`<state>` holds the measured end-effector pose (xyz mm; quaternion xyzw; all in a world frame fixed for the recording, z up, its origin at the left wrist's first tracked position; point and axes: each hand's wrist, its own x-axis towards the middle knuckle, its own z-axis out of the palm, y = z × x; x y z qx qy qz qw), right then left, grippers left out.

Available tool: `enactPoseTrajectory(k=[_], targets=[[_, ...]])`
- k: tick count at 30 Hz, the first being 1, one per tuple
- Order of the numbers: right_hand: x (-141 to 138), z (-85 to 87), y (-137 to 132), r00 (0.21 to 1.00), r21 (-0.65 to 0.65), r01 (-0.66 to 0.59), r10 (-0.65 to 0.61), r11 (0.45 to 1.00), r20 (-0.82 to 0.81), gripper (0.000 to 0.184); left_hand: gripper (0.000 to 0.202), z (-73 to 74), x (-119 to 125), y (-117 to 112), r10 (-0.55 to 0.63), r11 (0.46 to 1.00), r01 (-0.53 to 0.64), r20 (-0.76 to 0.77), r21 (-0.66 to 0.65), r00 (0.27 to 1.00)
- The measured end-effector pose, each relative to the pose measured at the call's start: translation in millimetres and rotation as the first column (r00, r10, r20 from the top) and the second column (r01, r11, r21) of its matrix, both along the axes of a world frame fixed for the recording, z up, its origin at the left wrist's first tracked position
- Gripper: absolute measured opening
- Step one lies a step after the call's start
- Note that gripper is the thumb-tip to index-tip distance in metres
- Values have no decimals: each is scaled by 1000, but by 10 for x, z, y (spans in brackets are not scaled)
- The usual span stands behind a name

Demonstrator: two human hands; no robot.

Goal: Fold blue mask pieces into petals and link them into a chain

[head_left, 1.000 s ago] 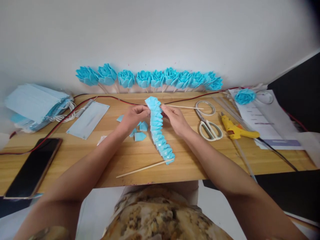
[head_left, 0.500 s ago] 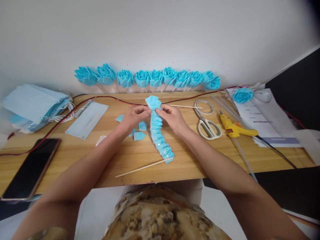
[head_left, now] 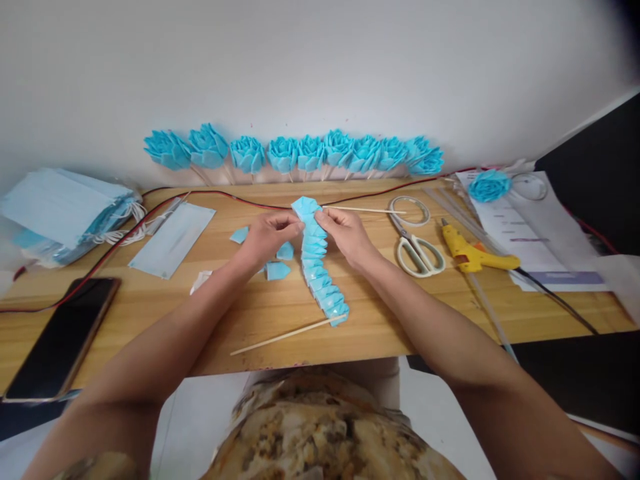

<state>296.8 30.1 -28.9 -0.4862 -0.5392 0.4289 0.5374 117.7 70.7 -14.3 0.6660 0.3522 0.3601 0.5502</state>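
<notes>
A curving strip of overlapping light-blue petals [head_left: 315, 270] lies down the middle of the wooden table. My left hand [head_left: 273, 235] pinches the left edge of the strip near its far end. On the opposite edge, my right hand [head_left: 345, 233] grips the same part between thumb and fingers. A thin wooden stick [head_left: 283, 337] touches the strip's near end, where a small shiny patch shows. Several loose blue petals [head_left: 277, 270] lie beside my left hand, partly covered by it. Behind my right hand, a second wooden stick [head_left: 370, 211] reaches toward a tape roll [head_left: 425, 212].
Scissors [head_left: 419, 257] and a yellow glue gun [head_left: 475, 252] lie to the right. Blue flowers on sticks [head_left: 283, 157] lean along the wall. At left are a flat blue mask [head_left: 173, 240], a mask stack [head_left: 65, 207], a phone [head_left: 63, 337] and a red-black cable [head_left: 220, 193].
My right thumb has slid from the face of the strip to its right edge. Both hands keep hold of the strip's far end. The camera view has shifted slightly.
</notes>
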Motion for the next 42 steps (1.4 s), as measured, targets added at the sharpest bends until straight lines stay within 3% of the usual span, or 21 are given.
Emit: enactPoseTrajectory(k=[10, 17, 23, 30, 38, 42], targets=[[19, 56, -6, 985, -91, -117, 104, 989, -134, 48, 29, -22, 5, 18, 158, 985, -157, 13, -78, 987], [24, 46, -6, 999, -104, 1, -6, 995, -48, 40, 45, -36, 27, 17, 116, 993, -115, 45, -28, 992], [33, 46, -4, 998, -108, -26, 19, 994, -67, 41, 31, -46, 26, 7, 52, 995, -47, 53, -87, 997], [30, 51, -8, 991, -86, -106, 99, 991, -86, 47, 29, -52, 16, -5, 91, 991, -86, 51, -98, 995], [26, -38, 15, 999, -73, -53, 53, 996, -6, 41, 26, -66, 34, -7, 51, 997, -50, 21, -54, 998], [44, -28, 27, 996, -85, -74, 69, 994, -61, 45, 24, -52, 30, -4, 71, 996, -69, 34, -62, 997]])
